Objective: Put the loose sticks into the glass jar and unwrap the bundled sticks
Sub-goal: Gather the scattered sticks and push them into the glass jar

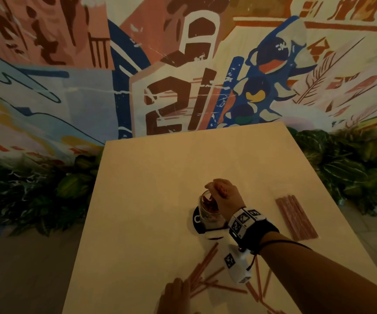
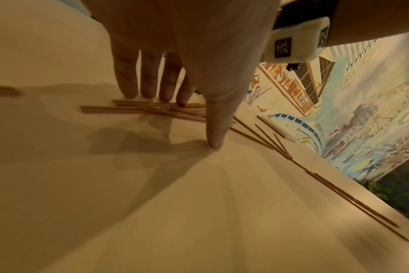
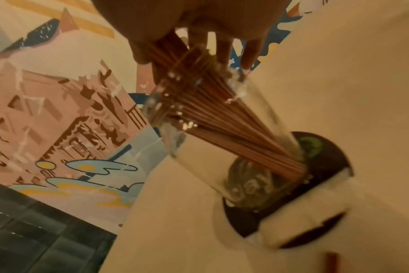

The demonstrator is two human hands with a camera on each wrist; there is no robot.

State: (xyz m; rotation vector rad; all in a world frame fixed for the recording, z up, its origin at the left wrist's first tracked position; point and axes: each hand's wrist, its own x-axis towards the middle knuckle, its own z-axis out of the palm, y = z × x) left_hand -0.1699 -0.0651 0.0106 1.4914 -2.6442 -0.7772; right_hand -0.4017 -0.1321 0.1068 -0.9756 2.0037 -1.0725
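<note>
A glass jar (image 1: 205,210) stands on a black coaster (image 1: 196,223) mid-table, with several reddish sticks (image 3: 222,118) fanned inside it. My right hand (image 1: 214,189) hovers over the jar's mouth. In the right wrist view its thumb and fingers (image 3: 223,49) hold the tops of those sticks. Loose sticks (image 1: 203,268) lie scattered at the near edge. My left hand (image 1: 176,291) lies there with straight fingers (image 2: 149,83) pressing on a small pile of loose sticks (image 2: 140,109), thumb on the table. A wrapped bundle of sticks (image 1: 296,217) lies to the right of the jar.
The pale table (image 1: 137,200) has bare surface on its left and far side. More loose sticks (image 2: 353,203) run along the near edge. Leafy plants (image 1: 346,168) and a painted mural wall surround the table.
</note>
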